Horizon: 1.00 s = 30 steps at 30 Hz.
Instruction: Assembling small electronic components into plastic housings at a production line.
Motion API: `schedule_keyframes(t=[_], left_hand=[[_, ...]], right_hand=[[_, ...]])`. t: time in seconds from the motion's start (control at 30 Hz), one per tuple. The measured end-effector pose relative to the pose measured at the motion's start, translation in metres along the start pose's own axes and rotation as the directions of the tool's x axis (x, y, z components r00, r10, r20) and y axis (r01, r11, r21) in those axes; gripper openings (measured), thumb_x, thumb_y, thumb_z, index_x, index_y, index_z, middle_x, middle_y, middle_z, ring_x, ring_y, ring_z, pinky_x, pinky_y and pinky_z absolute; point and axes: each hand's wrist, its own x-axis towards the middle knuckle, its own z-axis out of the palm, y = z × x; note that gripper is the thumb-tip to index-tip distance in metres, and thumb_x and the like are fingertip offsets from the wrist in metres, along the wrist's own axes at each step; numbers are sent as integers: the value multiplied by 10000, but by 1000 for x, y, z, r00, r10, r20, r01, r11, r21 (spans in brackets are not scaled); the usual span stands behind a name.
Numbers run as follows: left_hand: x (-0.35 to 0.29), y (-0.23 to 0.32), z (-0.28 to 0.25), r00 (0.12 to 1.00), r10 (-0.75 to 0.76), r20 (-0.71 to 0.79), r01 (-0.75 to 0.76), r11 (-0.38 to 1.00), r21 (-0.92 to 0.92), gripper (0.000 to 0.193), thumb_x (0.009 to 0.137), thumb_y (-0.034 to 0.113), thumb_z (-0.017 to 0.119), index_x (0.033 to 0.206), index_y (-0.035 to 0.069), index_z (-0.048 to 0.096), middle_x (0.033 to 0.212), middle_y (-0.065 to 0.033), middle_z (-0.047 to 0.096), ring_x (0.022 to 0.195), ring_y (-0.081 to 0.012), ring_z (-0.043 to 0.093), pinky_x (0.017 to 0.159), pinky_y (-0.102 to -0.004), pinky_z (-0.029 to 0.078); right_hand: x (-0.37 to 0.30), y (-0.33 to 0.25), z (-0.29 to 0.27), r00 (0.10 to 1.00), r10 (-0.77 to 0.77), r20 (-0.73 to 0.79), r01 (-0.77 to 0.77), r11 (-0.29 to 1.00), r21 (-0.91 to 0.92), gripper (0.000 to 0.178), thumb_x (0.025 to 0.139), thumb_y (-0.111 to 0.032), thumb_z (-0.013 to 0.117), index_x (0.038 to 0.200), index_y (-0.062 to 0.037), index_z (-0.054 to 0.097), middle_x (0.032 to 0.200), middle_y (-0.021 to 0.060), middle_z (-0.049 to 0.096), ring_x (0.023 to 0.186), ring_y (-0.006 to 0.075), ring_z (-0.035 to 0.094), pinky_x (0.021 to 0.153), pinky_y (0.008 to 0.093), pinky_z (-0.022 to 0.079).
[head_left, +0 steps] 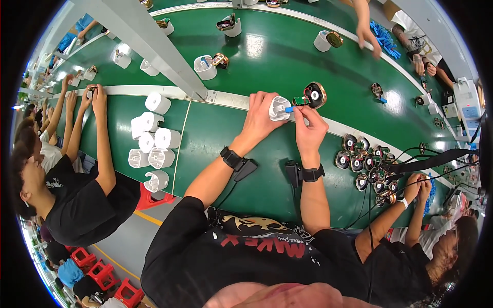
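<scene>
My left hand is closed round a white plastic housing, its open end turned to the right. In my right hand, thumb and fingers pinch a blue cylindrical battery, whose tip is at the housing's opening. Just above those fingers is a small green circuit board. Red wires join it to a round black speaker part with a gold rim. How far the battery reaches into the housing cannot be made out.
Several white housings stand left on the green table. Several speaker parts lie right, near black cables. A metal rail and slanting post border the conveyor, which carries more parts. Co-workers sit on both sides.
</scene>
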Motion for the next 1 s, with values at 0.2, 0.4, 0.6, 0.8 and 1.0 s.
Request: schedule_keyframes(t=[0.2,0.4,0.6,0.8,1.0], left_hand=[[0,-4,3,1000,6,-19,-5,1000,5,668,569,71,867,1163,77,562,1091,-126,545,1003,-362,472,871,-444,451],[-2,-1,2,1000,-7,-28,7,1000,23,654,578,97,871,1155,76,564,1093,-125,547,1000,-361,471,882,-440,439],[1,4,3,999,6,-48,-2,996,84,645,606,145,869,1154,53,544,1127,-137,530,995,-361,470,902,-447,422],[-9,9,3,994,-33,106,35,999,-12,696,688,171,825,1245,-4,447,1185,-171,506,1078,-386,465,933,-465,414],[-19,4,2,970,65,236,-50,996,-72,792,776,185,760,1368,-47,288,1340,-194,472,1218,-396,444,1027,-487,359]], right_hand=[[-3,5,10,993,115,-13,-114,989,91,95,830,-2,725,895,58,691,848,113,699,755,179,671,701,273,519],[-14,19,22,987,156,-37,-152,985,84,98,855,-20,712,926,47,701,868,89,673,745,148,602,717,247,488],[-22,34,37,927,374,-31,-333,857,392,113,879,-26,698,963,50,704,1021,90,678,858,127,611,762,243,491],[-17,12,45,823,568,-4,-436,637,635,229,966,-62,558,1109,77,670,1228,153,648,1063,173,616,915,281,489],[-12,18,43,794,607,39,-478,584,657,349,963,-79,439,1202,75,641,1286,174,626,1111,204,611,977,311,466]])
